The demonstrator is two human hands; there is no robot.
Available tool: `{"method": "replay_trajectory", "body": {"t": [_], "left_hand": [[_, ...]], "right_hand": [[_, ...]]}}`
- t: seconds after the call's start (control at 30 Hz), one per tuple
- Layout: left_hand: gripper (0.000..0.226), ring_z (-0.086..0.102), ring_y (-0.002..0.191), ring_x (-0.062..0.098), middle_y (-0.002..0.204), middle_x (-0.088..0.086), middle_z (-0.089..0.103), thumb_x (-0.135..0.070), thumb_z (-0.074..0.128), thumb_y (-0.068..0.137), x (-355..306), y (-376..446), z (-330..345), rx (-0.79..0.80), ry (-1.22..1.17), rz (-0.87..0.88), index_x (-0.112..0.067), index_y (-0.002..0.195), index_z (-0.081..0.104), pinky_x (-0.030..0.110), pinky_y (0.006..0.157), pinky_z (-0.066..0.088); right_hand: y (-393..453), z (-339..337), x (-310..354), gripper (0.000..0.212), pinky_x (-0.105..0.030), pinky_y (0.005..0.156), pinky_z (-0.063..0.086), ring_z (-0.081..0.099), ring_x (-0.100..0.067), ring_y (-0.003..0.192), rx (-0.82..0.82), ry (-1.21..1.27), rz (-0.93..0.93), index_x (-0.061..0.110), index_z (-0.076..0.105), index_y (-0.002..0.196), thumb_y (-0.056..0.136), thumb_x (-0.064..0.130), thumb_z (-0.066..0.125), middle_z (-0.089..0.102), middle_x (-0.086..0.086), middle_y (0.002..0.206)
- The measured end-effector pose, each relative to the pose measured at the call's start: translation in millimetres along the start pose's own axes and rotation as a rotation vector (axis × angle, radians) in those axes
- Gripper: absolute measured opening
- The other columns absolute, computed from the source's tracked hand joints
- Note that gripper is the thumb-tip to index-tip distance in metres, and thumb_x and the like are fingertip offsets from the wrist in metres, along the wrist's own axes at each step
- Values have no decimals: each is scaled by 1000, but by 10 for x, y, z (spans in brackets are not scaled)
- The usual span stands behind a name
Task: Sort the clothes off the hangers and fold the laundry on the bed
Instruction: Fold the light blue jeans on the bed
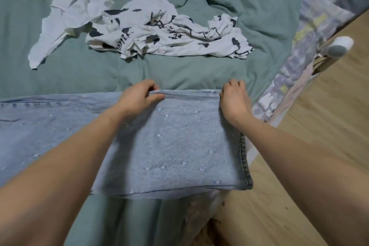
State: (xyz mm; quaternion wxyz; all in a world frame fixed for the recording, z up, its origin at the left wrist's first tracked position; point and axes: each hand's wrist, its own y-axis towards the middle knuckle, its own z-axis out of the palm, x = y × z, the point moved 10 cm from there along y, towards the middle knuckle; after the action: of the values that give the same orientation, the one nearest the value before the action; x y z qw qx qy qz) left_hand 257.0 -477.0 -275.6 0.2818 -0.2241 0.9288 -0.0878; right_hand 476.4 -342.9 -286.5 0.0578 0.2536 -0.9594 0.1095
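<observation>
A pair of light blue jeans point(163, 146) lies flat across the near part of the bed point(199, 74), which has a green cover. The jeans have small white fluff bits on them. Their stitched hem end is at the bed's right edge, and the rest runs off to the left. The left hand point(137, 98) is at the far edge of the jeans, with its thumb on top and its fingers curled over the fold, pinching the cloth. The right hand point(234, 98) is at the far right corner of the jeans, and its fingers are bent around that corner, holding it. Past the jeans, in the middle of the bed, lies a crumpled white shirt with dark marks point(165, 30). Touching it on the left is a plain white shirt point(83, 6), all rumpled too. Right of the jeans, a patterned sheet point(295, 62) hangs down the bed's side. A white and grey sock point(339, 46) sits beside it, above the wooden floor point(319, 126).
</observation>
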Motion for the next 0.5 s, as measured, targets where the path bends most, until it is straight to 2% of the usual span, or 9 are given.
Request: {"method": "replay_trajectory", "body": {"t": [0.13,0.2,0.27,0.3,0.37,0.43,0.5], "left_hand": [[39,48,65,17,63,-9,50,-58,66,79,-8,-69,-287,-141,31,34,-23,74,52,31,54,29],[48,42,56,13,56,-8,45,-63,65,76,36,-103,-425,-253,-50,-13,-19,66,47,29,50,28],[49,40,55,12,56,-5,45,-63,62,79,46,-105,-487,-301,-53,-47,-19,64,46,28,50,26],[44,46,58,15,61,-2,51,-60,59,84,28,-81,-447,-276,18,-29,-19,69,50,29,52,28],[28,58,80,29,86,6,65,-46,53,94,80,-14,-263,-171,166,-4,-19,90,59,33,63,37],[22,59,99,34,110,10,66,-35,52,97,315,31,-80,-59,174,-75,-18,108,59,38,75,45],[27,58,104,34,115,10,64,-38,56,94,511,-1,-94,-44,119,-109,-18,111,59,41,82,47]], "right_hand": [[-26,-93,77,17,-42,83,37,43,-35,111,-26,79,-66,-2,53,107,99,11,44,50,-22,116],[-30,-270,137,20,-42,78,35,46,-36,103,-95,137,-126,-2,51,103,100,15,41,53,-25,107],[-22,-396,155,20,-41,75,34,46,-36,99,-161,154,-143,-2,51,99,100,15,41,52,-25,102],[-5,-378,131,17,-41,75,35,46,-36,100,-154,146,-108,-2,52,99,100,12,42,52,-25,103],[31,-226,50,14,-41,81,37,46,-37,107,-55,108,19,-3,53,104,95,3,44,52,-26,110],[42,-112,57,23,-41,89,39,43,-37,117,52,47,100,-3,53,112,91,-2,44,50,-26,119],[57,-176,225,31,-41,91,39,39,-35,123,58,-48,91,-1,49,120,89,-1,44,46,-22,127]]}}
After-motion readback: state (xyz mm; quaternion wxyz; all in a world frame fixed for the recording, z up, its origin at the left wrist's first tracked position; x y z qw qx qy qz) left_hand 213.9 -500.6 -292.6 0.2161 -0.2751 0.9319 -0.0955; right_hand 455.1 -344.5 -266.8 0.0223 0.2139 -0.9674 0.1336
